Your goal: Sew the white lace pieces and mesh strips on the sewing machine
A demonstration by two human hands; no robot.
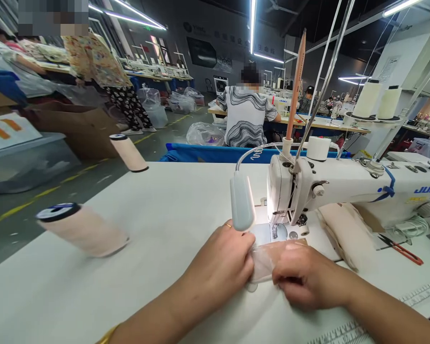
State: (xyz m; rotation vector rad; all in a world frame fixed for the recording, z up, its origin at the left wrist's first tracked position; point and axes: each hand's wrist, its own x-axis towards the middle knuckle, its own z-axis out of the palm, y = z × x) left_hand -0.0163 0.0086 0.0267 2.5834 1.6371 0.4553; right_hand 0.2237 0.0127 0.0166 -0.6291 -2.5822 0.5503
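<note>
A small piece of sheer, pale pink fabric (pixel 263 263) is stretched between my two hands, just in front of the sewing machine's needle area. My left hand (pixel 224 253) is closed on its left edge, with the fingertips partly under the lamp head (pixel 241 203). On the other side, my right hand (pixel 308 274) pinches the right part with curled fingers. The presser foot (pixel 275 231) of the white sewing machine (pixel 344 184) stands a little beyond the fabric, apart from my fingers.
Two cones of pale thread, one nearer (pixel 89 234) and one farther (pixel 129 154), stand on the left of the white table (pixel 157 286). Folded beige fabric (pixel 347 234), red-handled snips (pixel 404 251) and a ruler (pixel 344 333) lie at right. Co-workers sit and stand beyond.
</note>
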